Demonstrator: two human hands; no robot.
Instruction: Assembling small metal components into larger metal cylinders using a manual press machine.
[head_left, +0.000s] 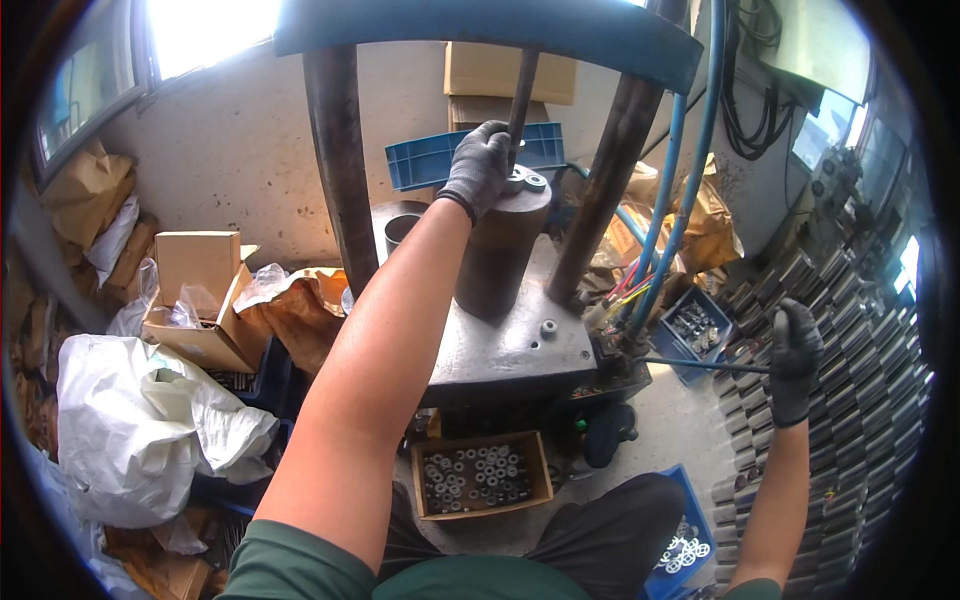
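My left hand (pixel 481 168), in a grey glove, reaches to the top of a thick dark metal cylinder (pixel 495 260). Its fingers are curled beside the upright press rod (pixel 523 95); what they grip is hidden behind the glove. White ring-like parts (pixel 535 183) lie on the cylinder's top, just right of that hand. The cylinder stands on the press's steel table (pixel 475 350). Off to the right, my gloved right hand (pixel 796 365) is closed at the end of a thin blue lever (pixel 705 365) that runs out from the press.
Two dark columns (pixel 340 160) carry the blue crossbeam. Below the table sits a cardboard box (pixel 535 500) of small round parts. Blue crates (pixel 695 375) of parts stand right. Stacked metal cylinders (pixel 850 400) line the right side; a white sack (pixel 130 430) lies left.
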